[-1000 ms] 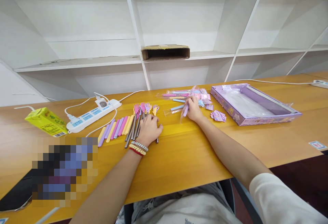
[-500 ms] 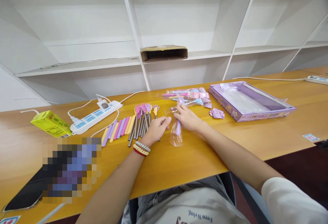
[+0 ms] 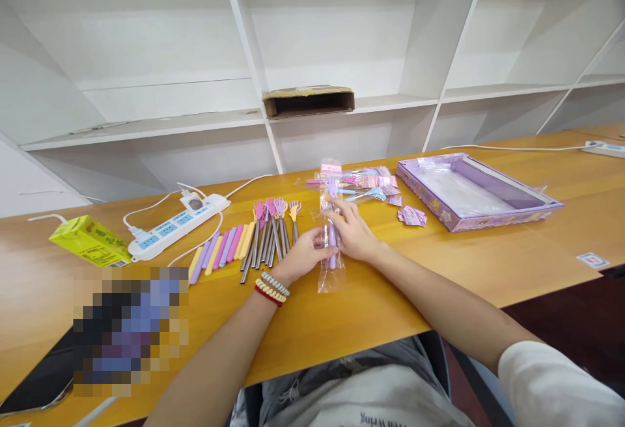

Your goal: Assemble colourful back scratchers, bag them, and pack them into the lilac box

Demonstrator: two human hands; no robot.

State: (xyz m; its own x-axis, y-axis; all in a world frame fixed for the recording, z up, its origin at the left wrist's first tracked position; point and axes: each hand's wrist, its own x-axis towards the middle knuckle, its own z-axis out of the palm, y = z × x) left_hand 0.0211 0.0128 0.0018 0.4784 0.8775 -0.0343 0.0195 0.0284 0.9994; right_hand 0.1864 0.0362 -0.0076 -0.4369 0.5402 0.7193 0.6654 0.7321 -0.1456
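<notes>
A purple back scratcher (image 3: 333,235) with a hand-shaped head lies inside a clear plastic bag (image 3: 331,280), a pink card (image 3: 331,168) at its top end. My left hand (image 3: 307,252) grips the lower part of the bagged scratcher from the left, thumb across the handle. From the right, my right hand (image 3: 355,230) holds it higher up with bent fingers. Left of my hands lie several metal rods with hand-shaped heads (image 3: 271,235) in pink, purple and yellow. Beside them is a row of coloured handle tubes (image 3: 223,248).
Several bagged scratchers (image 3: 374,183) lie behind my hands, near small purple cards (image 3: 411,216). A purple box (image 3: 454,222) stands at right. On the left are a power strip (image 3: 178,226), a yellow-green drink carton (image 3: 90,240) and a dark phone-like device (image 3: 39,371). Shelves hold a cardboard box (image 3: 308,103).
The pink card now shows at the top of the bag. My left hand has moved right and down onto the bagged scratcher; my right hand has shifted slightly and still holds it.
</notes>
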